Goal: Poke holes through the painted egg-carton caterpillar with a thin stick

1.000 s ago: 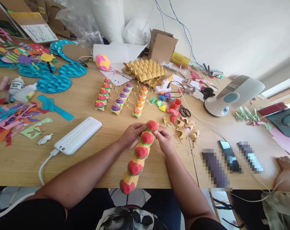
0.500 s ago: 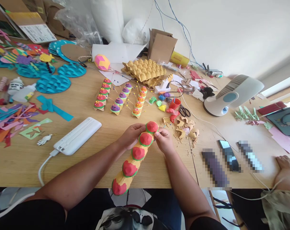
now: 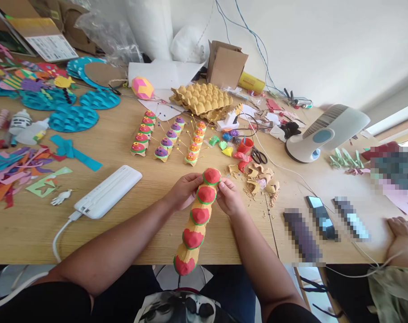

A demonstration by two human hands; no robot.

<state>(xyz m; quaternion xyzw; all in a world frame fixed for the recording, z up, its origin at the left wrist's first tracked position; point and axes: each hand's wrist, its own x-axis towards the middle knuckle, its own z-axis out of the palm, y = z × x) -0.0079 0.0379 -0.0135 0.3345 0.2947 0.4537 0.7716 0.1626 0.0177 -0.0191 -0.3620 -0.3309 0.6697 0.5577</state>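
Egg-carton strip [image 3: 197,217], head view: a yellow row of five red domes ringed in green, held slantwise above the near edge of the surface [image 3: 139,242], its far end over the wood between the two hands and its near end hanging past the edge toward the person. Left hand [image 3: 184,191] cups the far end from the left, fingers curled over the side by the top two domes, grip closed on it. Right hand [image 3: 229,198] meets it from the right, fingertips pressed against the side by the second dome, grip likewise closed on it; both forearms run in from the lower edge and converge. Just beyond the hands lie carton scraps [image 3: 261,177] and scissors [image 3: 259,156]; farther back stand three smaller decorated strips [image 3: 166,138] and a plain egg tray [image 3: 204,97]. To the left rest a white power bank [image 3: 107,191] with its cable, coloured paper offcuts [image 3: 11,166] and blue paper discs [image 3: 74,118]. To the right sit a tilted desk fan [image 3: 326,132] and a phone [image 3: 321,218]; another person's hand [image 3: 401,226] rests at the right margin. A white wall [image 3: 325,45] closes the background.
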